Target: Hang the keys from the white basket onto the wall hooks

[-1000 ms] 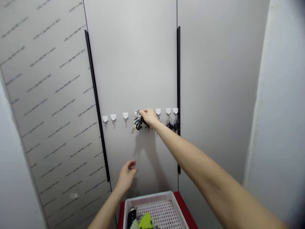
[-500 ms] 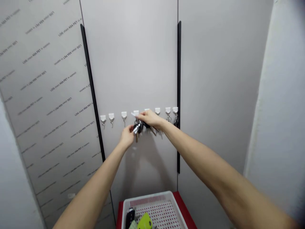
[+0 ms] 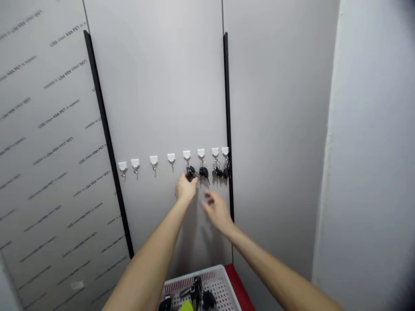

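Note:
My left hand (image 3: pixel 186 188) is closed around a bunch of black-headed keys (image 3: pixel 191 172) just below a white hook (image 3: pixel 186 155). Whether the bunch hangs fully from that hook is hard to make out behind the fingers. To the right and slightly lower, my right hand (image 3: pixel 218 211) is empty, its fingers apart and smeared by motion. Another key bunch (image 3: pixel 203 172) hangs from the neighbouring hook (image 3: pixel 201 153), above my right hand. Farther right, more keys on rings (image 3: pixel 217 172) hang from the last two hooks.
Bare white hooks (image 3: pixel 135 163) continue leftward in the row. Black vertical handle strips (image 3: pixel 228 108) edge the grey door panel. Below, a white perforated basket (image 3: pixel 223 276) holds black and silver keys (image 3: pixel 196 291) and a lime-green item (image 3: pixel 186 306), over a red surface (image 3: pixel 240 289).
My right hand has let go of the keys near the hooks and dropped lower. My left hand has shifted to keys under another hook. More keys now show in the basket.

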Demonstrator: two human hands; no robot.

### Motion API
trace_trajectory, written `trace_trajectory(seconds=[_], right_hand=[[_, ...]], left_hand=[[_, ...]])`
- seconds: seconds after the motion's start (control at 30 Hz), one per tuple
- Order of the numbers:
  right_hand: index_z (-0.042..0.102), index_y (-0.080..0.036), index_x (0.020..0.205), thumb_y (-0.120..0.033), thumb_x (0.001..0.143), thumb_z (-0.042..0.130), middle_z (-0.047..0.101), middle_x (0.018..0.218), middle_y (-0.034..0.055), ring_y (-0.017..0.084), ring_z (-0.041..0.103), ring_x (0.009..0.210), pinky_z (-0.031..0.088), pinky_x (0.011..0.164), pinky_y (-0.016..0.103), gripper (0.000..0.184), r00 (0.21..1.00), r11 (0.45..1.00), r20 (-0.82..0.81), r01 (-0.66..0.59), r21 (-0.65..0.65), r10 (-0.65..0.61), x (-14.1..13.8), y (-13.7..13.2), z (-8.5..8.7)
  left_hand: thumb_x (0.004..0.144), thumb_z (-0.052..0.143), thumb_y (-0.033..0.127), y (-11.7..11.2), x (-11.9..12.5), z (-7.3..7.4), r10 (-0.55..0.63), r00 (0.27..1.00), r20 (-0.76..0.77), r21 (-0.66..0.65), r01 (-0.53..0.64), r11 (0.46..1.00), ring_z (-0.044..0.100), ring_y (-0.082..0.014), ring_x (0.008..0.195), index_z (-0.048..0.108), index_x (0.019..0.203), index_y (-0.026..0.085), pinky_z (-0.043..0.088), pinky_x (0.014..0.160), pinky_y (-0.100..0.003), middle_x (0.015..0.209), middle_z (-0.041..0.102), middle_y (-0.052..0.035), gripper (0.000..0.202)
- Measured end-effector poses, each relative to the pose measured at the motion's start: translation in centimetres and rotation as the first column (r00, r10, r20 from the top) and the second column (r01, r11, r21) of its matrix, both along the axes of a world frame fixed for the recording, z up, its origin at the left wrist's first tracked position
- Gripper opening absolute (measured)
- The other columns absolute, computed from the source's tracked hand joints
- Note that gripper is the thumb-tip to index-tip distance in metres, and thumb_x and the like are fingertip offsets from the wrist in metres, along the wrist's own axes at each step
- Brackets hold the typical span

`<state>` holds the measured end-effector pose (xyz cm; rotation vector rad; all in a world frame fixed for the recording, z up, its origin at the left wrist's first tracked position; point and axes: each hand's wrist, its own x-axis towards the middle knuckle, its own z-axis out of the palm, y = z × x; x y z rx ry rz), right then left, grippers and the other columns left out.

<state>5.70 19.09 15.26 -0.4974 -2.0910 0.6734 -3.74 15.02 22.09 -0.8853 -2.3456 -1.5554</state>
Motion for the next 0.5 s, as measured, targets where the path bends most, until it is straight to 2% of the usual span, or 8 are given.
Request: trace_trajectory(seconds=[0.03, 0.1, 0.17, 0.23, 0.3, 0.4, 0.5], right_hand=[[0.051, -0.016, 0.091, -0.031, 0.067, 0.039, 0.056, 0.079, 0.0060, 0.015, 0.048, 0.073, 0.035, 0.067, 0.027, 0.031, 0.989, 0.995, -0.113, 0.095, 0.015, -0.092, -0.4, 1.0, 2.2], [0.041, -0.015, 0.104, -0.032, 0.063, 0.044, 0.053, 0.088, 0.0079, 0.016, 0.048, 0.079, 0.035, 0.070, 0.028, 0.044, 0.972, 0.985, -0.169, 0.171, 0.025, -0.165, -1.3, 2.5, 5.6], [0.038, -0.016, 0.105, -0.030, 0.061, 0.046, 0.054, 0.087, 0.0078, 0.017, 0.049, 0.078, 0.035, 0.069, 0.028, 0.046, 0.975, 0.982, -0.127, 0.186, 0.016, -0.182, -2.0, 3.4, 7.5], [0.043, -0.016, 0.099, -0.027, 0.064, 0.042, 0.056, 0.079, 0.0061, 0.016, 0.050, 0.073, 0.036, 0.067, 0.027, 0.037, 0.978, 0.984, -0.106, 0.178, -0.017, -0.178, -2.4, 3.8, 8.5], [0.047, -0.017, 0.092, -0.026, 0.066, 0.037, 0.056, 0.074, 0.0036, 0.014, 0.050, 0.069, 0.037, 0.065, 0.025, 0.030, 0.975, 0.988, -0.161, 0.152, -0.032, -0.155, -2.5, 3.9, 9.7], [0.051, -0.019, 0.085, -0.025, 0.064, 0.037, 0.056, 0.071, 0.0002, 0.011, 0.049, 0.066, 0.037, 0.063, 0.023, 0.026, 0.969, 0.997, -0.237, 0.077, 0.032, -0.067, -2.2, 3.7, 12.3], [0.053, -0.019, 0.081, -0.023, 0.062, 0.039, 0.055, 0.063, -0.0015, 0.009, 0.048, 0.054, 0.037, 0.055, 0.021, 0.023, 0.982, 0.996, -0.177, -0.049, 0.078, 0.062, -1.9, 3.0, 14.6]], left_hand=[[0.061, 0.044, 0.036, 0.1, -0.1, 0.1, 0.007, 1.000, -0.013, -0.003, -0.007, 1.000, 0.052, -0.0191, 0.074, 0.052, 0.077, 0.018, 0.036, 0.060, -0.028, 0.078, 0.058, -0.0082, 0.025], [0.064, 0.038, 0.034, 0.1, -0.5, 0.3, -0.007, 1.000, -0.023, 0.019, 0.007, 1.000, 0.053, -0.0179, 0.068, 0.053, 0.067, 0.017, 0.037, 0.058, -0.026, 0.071, 0.059, -0.0077, 0.022], [0.066, 0.033, 0.033, -0.4, -1.2, 0.7, -0.051, 0.998, -0.022, 0.074, 0.053, 0.996, 0.053, -0.0152, 0.060, 0.052, 0.062, 0.017, 0.037, 0.055, -0.024, 0.064, 0.058, -0.0058, 0.025], [0.067, 0.029, 0.035, -1.2, -1.8, 1.5, -0.083, 0.995, -0.054, 0.105, 0.089, 0.991, 0.052, -0.0127, 0.053, 0.051, 0.058, 0.017, 0.036, 0.051, -0.022, 0.057, 0.057, -0.0034, 0.029], [0.067, 0.028, 0.037, -2.3, -2.3, 3.1, -0.045, 0.988, -0.148, 0.063, 0.055, 0.996, 0.050, -0.0121, 0.050, 0.051, 0.056, 0.017, 0.035, 0.049, -0.021, 0.052, 0.055, -0.0021, 0.032], [0.066, 0.030, 0.038, -3.4, -2.2, 6.6, 0.005, 0.950, -0.313, -0.045, -0.020, 0.999, 0.048, -0.0123, 0.050, 0.052, 0.056, 0.017, 0.033, 0.049, -0.021, 0.049, 0.053, -0.0013, 0.032], [0.066, 0.029, 0.034, -3.7, -1.4, 9.5, -0.087, 0.910, -0.406, -0.091, 0.054, 0.994, 0.047, -0.0110, 0.051, 0.053, 0.059, 0.017, 0.031, 0.048, -0.020, 0.052, 0.053, -0.0004, 0.031]])
